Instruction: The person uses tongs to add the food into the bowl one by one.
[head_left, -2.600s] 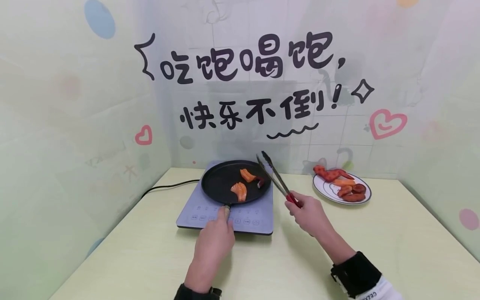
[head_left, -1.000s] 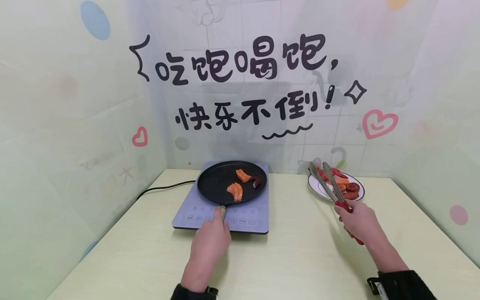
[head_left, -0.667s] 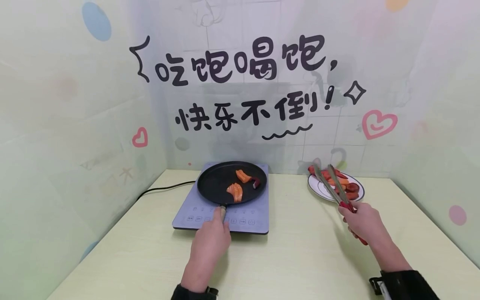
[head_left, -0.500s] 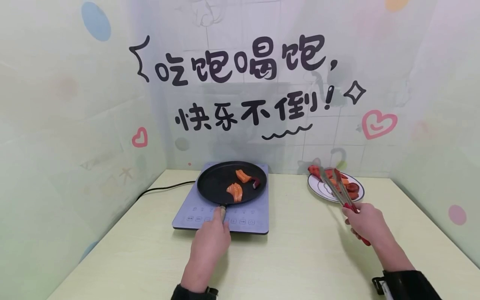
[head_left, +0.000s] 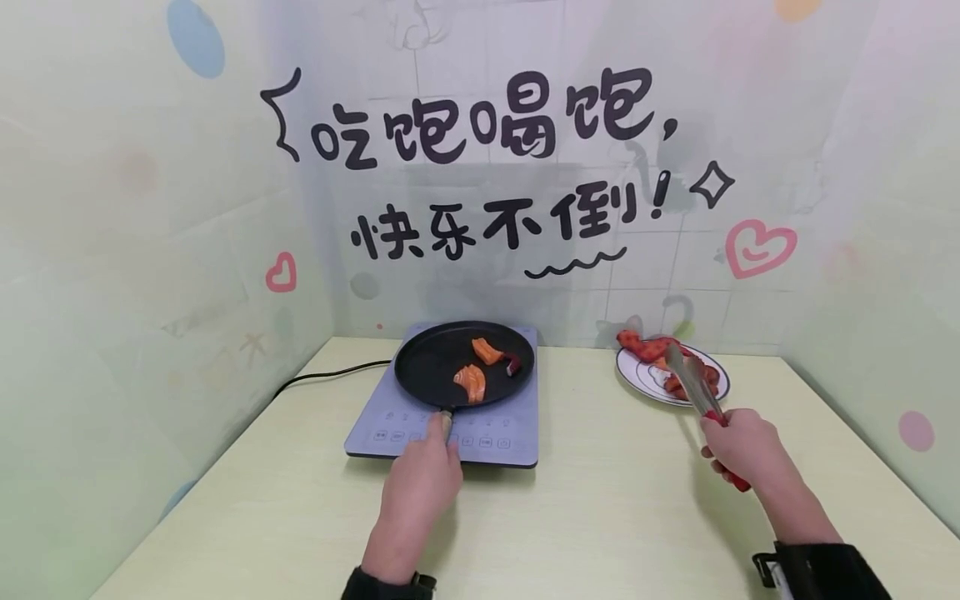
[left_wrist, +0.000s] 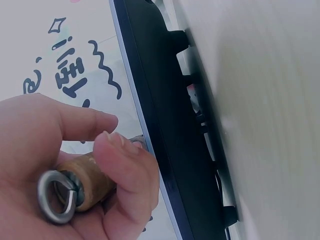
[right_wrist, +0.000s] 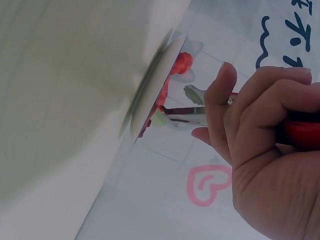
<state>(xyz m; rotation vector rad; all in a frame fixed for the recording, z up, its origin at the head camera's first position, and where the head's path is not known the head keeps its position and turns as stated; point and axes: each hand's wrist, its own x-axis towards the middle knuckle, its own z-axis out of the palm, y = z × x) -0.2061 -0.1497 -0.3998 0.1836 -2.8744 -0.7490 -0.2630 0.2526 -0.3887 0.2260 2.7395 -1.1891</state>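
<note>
My left hand grips the wooden handle of a flat black frying pan, which sits on the induction cooker. Two orange-and-white salmon-like pieces and a small dark red piece with a pale edge lie in the pan. In my right hand is a pair of metal tongs with red grips. Their tips reach over the food on a white plate, close to a red chicken wing; I cannot tell whether they pinch anything. Brownish-red pieces lie at the plate's right.
A black power cord runs from the cooker to the left wall. The pale wooden table is enclosed by printed cloth walls at the back and both sides. Table surface stretches between cooker and plate.
My right hand has carried the tongs from beside the pan to the plate, then slightly rightward over it. The tongs' arms appear closer together. My left hand stays on the pan handle.
</note>
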